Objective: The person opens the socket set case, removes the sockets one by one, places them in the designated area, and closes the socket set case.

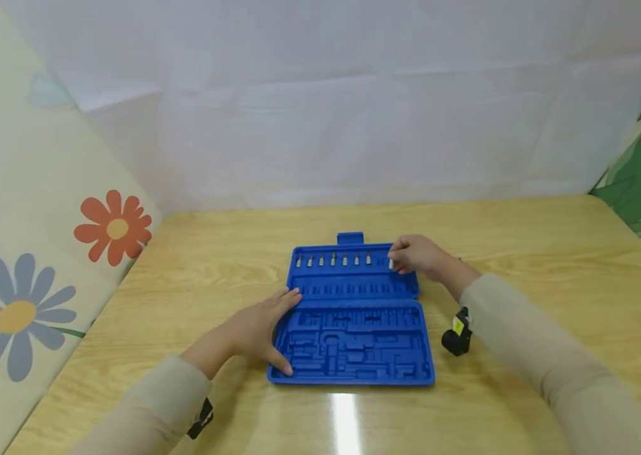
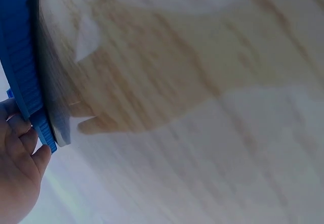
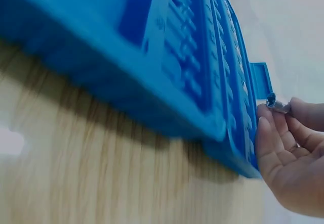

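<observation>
Showing red painted flower (image 1: 117,229) on wall (image 1: 42,158) at far left. Resting left hand (image 1: 258,325) on left edge of opened blue case (image 1: 354,382), with fingers extended and thumb spread wide, gripping nothing. Seeing case flat on wooden table (image 1: 212,253), roughly central. Spotting seven small metal bits (image 1: 333,260) in a row along upper half. Pinching small metal piece (image 3: 278,105) between thumb and fingertips of right hand (image 1: 418,255), past right end of row, at case's upper right. Can't tell if touching case.
</observation>
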Demonstrator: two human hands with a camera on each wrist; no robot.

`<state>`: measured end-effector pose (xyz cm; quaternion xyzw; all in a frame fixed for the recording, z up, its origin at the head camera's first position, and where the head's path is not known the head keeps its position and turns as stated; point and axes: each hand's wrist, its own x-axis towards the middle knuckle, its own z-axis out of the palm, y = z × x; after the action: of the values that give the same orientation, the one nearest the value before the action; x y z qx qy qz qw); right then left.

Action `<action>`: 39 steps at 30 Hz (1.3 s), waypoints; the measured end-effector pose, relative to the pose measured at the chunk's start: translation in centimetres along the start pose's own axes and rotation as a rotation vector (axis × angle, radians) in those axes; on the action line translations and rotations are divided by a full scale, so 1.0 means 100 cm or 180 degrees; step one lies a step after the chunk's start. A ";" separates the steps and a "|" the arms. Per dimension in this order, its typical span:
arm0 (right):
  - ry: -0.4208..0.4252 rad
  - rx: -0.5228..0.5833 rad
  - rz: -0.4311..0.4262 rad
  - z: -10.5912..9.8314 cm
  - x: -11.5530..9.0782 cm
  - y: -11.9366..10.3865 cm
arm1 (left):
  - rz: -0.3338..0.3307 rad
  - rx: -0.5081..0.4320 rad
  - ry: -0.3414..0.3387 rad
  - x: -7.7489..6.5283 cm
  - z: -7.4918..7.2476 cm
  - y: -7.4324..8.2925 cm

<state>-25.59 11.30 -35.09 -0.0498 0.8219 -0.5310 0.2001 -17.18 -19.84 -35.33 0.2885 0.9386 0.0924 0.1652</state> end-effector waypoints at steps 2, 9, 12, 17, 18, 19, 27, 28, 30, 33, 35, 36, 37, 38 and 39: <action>0.0031 -0.0041 -0.0040 -0.005 -0.005 0.002 | -0.0011 0.0017 0.0003 -0.001 0.000 -0.001; 0.0254 -0.0035 -0.0019 -0.036 -0.026 0.013 | 0.0052 0.0042 0.0051 0.000 0.001 -0.003; 0.0342 -0.0043 -0.0029 -0.049 -0.033 0.019 | 0.0068 0.0066 0.0076 0.001 0.003 -0.003; 0.0475 -0.0117 -0.0106 -0.065 -0.043 0.028 | 0.0107 0.0060 0.0081 0.002 0.002 -0.003; 0.0497 -0.0106 -0.0115 -0.068 -0.044 0.030 | 0.0116 0.0053 0.0079 0.002 0.002 -0.003; 0.0518 -0.0107 -0.0117 -0.071 -0.046 0.033 | 0.0127 0.0058 0.0074 0.002 0.002 -0.003; 0.0689 -0.0339 0.0074 -0.094 -0.058 0.053 | 0.0150 0.0075 0.0102 0.005 0.003 -0.001; 0.0700 -0.0369 0.0094 -0.097 -0.058 0.055 | 0.0157 0.0066 0.0111 0.006 0.002 -0.001; 0.0698 -0.0409 0.0136 -0.099 -0.059 0.058 | 0.0168 0.0059 0.0118 0.007 0.003 -0.002; 0.0665 -0.0429 0.0177 -0.097 -0.054 0.062 | 0.0141 0.0064 0.0111 0.007 0.003 -0.005; 0.0642 -0.0427 0.0211 -0.094 -0.050 0.064 | 0.0142 0.0070 0.0110 0.006 0.004 -0.007; 0.0646 -0.0435 0.0224 -0.093 -0.048 0.064 | 0.0148 0.0078 0.0111 0.006 0.005 -0.008; 0.0649 -0.0444 0.0238 -0.091 -0.047 0.065 | 0.0156 0.0073 0.0110 0.005 0.005 -0.008; 0.0659 -0.0461 0.0259 -0.091 -0.046 0.065 | 0.0169 0.0072 0.0114 0.005 0.005 -0.008; 0.0675 -0.0473 0.0274 -0.090 -0.045 0.066 | 0.0183 0.0078 0.0112 0.005 0.005 -0.008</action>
<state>-24.07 23.16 -36.54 0.0272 0.8769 -0.4618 0.1304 -17.82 -20.16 -36.15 0.3157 0.9337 0.0906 0.1424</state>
